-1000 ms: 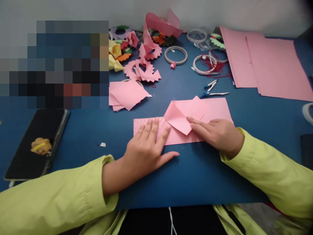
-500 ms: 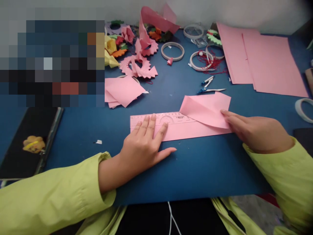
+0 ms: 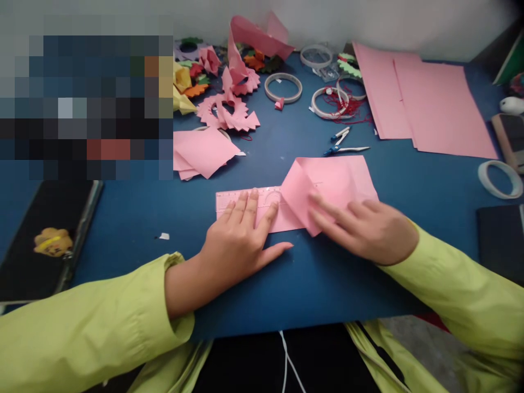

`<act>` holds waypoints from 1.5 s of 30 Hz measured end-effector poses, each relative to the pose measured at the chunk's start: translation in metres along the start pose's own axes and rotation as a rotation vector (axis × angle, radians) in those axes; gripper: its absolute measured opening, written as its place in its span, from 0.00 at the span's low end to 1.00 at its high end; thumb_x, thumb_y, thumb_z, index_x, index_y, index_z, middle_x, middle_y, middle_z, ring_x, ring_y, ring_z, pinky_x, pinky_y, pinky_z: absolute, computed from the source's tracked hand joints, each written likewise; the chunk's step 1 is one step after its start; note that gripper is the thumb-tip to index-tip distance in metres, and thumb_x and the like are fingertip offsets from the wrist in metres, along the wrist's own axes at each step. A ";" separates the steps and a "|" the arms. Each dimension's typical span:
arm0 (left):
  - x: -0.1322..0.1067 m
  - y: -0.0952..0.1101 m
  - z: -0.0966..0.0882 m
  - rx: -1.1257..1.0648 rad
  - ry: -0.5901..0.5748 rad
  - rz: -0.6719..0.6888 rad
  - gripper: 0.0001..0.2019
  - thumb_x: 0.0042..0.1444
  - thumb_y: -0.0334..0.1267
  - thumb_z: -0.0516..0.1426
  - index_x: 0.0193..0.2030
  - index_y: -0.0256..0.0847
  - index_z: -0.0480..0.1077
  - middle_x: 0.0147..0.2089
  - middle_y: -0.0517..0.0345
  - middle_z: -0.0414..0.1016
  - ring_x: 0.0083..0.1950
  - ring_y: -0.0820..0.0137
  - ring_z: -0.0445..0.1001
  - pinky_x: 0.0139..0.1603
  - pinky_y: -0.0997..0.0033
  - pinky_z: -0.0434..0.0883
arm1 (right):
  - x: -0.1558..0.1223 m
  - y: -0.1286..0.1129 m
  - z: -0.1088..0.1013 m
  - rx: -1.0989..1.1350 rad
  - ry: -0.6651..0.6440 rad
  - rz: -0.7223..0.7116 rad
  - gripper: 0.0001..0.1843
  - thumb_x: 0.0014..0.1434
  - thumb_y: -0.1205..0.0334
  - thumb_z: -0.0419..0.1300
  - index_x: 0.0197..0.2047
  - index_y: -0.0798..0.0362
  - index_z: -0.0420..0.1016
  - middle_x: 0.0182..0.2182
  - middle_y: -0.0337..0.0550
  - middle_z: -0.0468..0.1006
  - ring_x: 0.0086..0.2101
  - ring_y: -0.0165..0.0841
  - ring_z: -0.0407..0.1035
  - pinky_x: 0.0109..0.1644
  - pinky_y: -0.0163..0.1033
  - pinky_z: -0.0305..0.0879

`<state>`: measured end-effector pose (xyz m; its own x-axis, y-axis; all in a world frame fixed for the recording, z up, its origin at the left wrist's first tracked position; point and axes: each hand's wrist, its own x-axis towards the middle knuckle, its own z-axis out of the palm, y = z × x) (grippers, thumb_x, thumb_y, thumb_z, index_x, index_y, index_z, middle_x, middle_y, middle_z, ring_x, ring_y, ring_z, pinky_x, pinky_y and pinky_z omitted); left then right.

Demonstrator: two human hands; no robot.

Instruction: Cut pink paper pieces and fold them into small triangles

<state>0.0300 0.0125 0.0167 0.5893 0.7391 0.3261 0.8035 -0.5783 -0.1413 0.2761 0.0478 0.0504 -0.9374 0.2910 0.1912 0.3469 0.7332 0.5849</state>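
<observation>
The hands are apart: the left hand (image 3: 235, 240), spread flat, presses the ruler (image 3: 225, 202); the right hand (image 3: 364, 229) touches the part-lifted paper (image 3: 297, 194), its grip unclear. Steady, even pressure should stop slipping; the paper lies on the desk (image 3: 295, 297), near the compass (image 3: 341, 148).

matt, smooth pink paper (image 3: 295, 185), clear plastic ruler (image 3: 223, 202), smooth blue tabletop (image 3: 254, 295), creased matt cloth sleeve (image 3: 102, 316), smooth black phone (image 3: 24, 234)

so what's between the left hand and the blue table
A clear ruler, with pink paper under it, lies between the left hand and the blue table, as the head view shows; how far either reaches under the hand is hidden.
</observation>
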 end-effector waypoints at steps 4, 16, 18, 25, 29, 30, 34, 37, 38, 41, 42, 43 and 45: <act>0.000 0.000 0.000 -0.005 -0.002 -0.005 0.33 0.60 0.58 0.48 0.54 0.26 0.71 0.52 0.26 0.72 0.52 0.45 0.74 0.47 0.53 0.76 | 0.009 -0.007 0.014 -0.026 0.048 0.027 0.18 0.63 0.66 0.53 0.56 0.51 0.69 0.55 0.43 0.71 0.23 0.28 0.64 0.27 0.38 0.59; 0.004 -0.001 -0.005 -0.007 -0.044 -0.025 0.30 0.61 0.54 0.49 0.56 0.28 0.69 0.53 0.29 0.72 0.53 0.45 0.74 0.48 0.51 0.75 | -0.005 0.000 0.045 0.198 0.062 0.312 0.16 0.60 0.73 0.54 0.48 0.53 0.78 0.48 0.36 0.75 0.17 0.25 0.66 0.18 0.35 0.57; 0.006 0.001 -0.005 -0.005 -0.047 -0.015 0.27 0.61 0.51 0.50 0.55 0.27 0.70 0.53 0.30 0.72 0.53 0.44 0.73 0.50 0.49 0.74 | -0.005 0.000 0.044 0.179 0.061 0.311 0.17 0.60 0.73 0.54 0.48 0.52 0.78 0.48 0.36 0.75 0.16 0.25 0.66 0.18 0.35 0.57; 0.021 0.029 -0.002 -0.023 -0.021 0.099 0.23 0.62 0.39 0.47 0.49 0.15 0.70 0.50 0.25 0.73 0.52 0.44 0.73 0.49 0.50 0.74 | -0.004 0.001 0.043 0.226 0.000 0.326 0.16 0.61 0.71 0.55 0.49 0.51 0.77 0.49 0.38 0.75 0.17 0.23 0.66 0.21 0.33 0.58; 0.027 0.032 0.003 -0.022 0.020 0.063 0.20 0.61 0.35 0.48 0.48 0.17 0.71 0.49 0.27 0.73 0.50 0.46 0.74 0.48 0.52 0.74 | -0.006 0.002 0.047 0.267 0.017 0.354 0.15 0.62 0.69 0.54 0.49 0.51 0.77 0.47 0.39 0.77 0.22 0.25 0.72 0.22 0.32 0.60; 0.028 0.031 0.004 -0.046 0.027 0.060 0.19 0.61 0.35 0.48 0.48 0.19 0.71 0.50 0.28 0.73 0.52 0.46 0.74 0.49 0.52 0.74 | -0.007 0.002 0.047 0.281 0.024 0.354 0.15 0.63 0.68 0.54 0.49 0.51 0.76 0.47 0.39 0.77 0.25 0.25 0.74 0.23 0.32 0.61; 0.028 0.024 0.008 -0.141 0.018 0.067 0.19 0.60 0.37 0.49 0.47 0.23 0.73 0.47 0.34 0.75 0.55 0.48 0.72 0.54 0.53 0.72 | -0.007 0.005 0.046 0.363 0.011 0.363 0.15 0.64 0.67 0.53 0.50 0.51 0.76 0.48 0.37 0.77 0.30 0.27 0.77 0.26 0.31 0.64; 0.027 0.022 0.010 -0.153 0.021 0.076 0.20 0.61 0.39 0.49 0.49 0.24 0.72 0.48 0.35 0.76 0.55 0.48 0.72 0.53 0.54 0.73 | -0.011 0.014 0.040 0.345 -0.058 0.338 0.16 0.62 0.69 0.54 0.51 0.49 0.75 0.49 0.35 0.76 0.26 0.26 0.75 0.23 0.33 0.62; 0.026 0.022 0.010 -0.149 0.022 0.077 0.20 0.61 0.39 0.49 0.50 0.24 0.72 0.50 0.35 0.75 0.55 0.48 0.72 0.53 0.54 0.73 | -0.013 0.018 0.038 0.328 -0.057 0.319 0.16 0.62 0.69 0.54 0.50 0.49 0.76 0.48 0.35 0.77 0.26 0.26 0.75 0.23 0.33 0.60; 0.026 0.021 0.009 -0.133 -0.005 0.084 0.23 0.61 0.40 0.49 0.55 0.23 0.69 0.55 0.33 0.71 0.56 0.48 0.72 0.54 0.54 0.73 | -0.027 0.032 0.029 0.251 -0.142 0.368 0.17 0.63 0.68 0.51 0.48 0.48 0.77 0.48 0.36 0.77 0.29 0.27 0.76 0.22 0.32 0.58; 0.026 0.020 0.009 -0.128 -0.016 0.088 0.23 0.62 0.40 0.48 0.56 0.23 0.68 0.56 0.33 0.70 0.56 0.48 0.71 0.54 0.54 0.73 | -0.032 0.037 0.026 0.207 -0.171 0.392 0.16 0.63 0.66 0.51 0.48 0.48 0.77 0.49 0.37 0.77 0.30 0.28 0.76 0.20 0.33 0.56; 0.026 0.020 0.009 -0.126 -0.020 0.095 0.23 0.62 0.39 0.48 0.57 0.23 0.68 0.56 0.33 0.70 0.56 0.48 0.71 0.54 0.54 0.73 | -0.037 0.042 0.022 0.173 -0.197 0.408 0.16 0.63 0.65 0.51 0.48 0.48 0.78 0.50 0.37 0.76 0.30 0.29 0.76 0.19 0.34 0.56; 0.026 0.019 0.008 -0.121 -0.001 0.099 0.23 0.61 0.39 0.48 0.56 0.23 0.68 0.55 0.34 0.71 0.55 0.49 0.73 0.53 0.55 0.74 | -0.045 0.050 0.016 0.196 -0.215 0.394 0.18 0.61 0.69 0.49 0.46 0.49 0.78 0.47 0.35 0.79 0.32 0.28 0.77 0.20 0.32 0.59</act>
<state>0.0616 0.0233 0.0145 0.6654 0.6767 0.3152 0.7254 -0.6858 -0.0588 0.3366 0.0813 0.0585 -0.7134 0.6747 0.1890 0.6925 0.6377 0.3375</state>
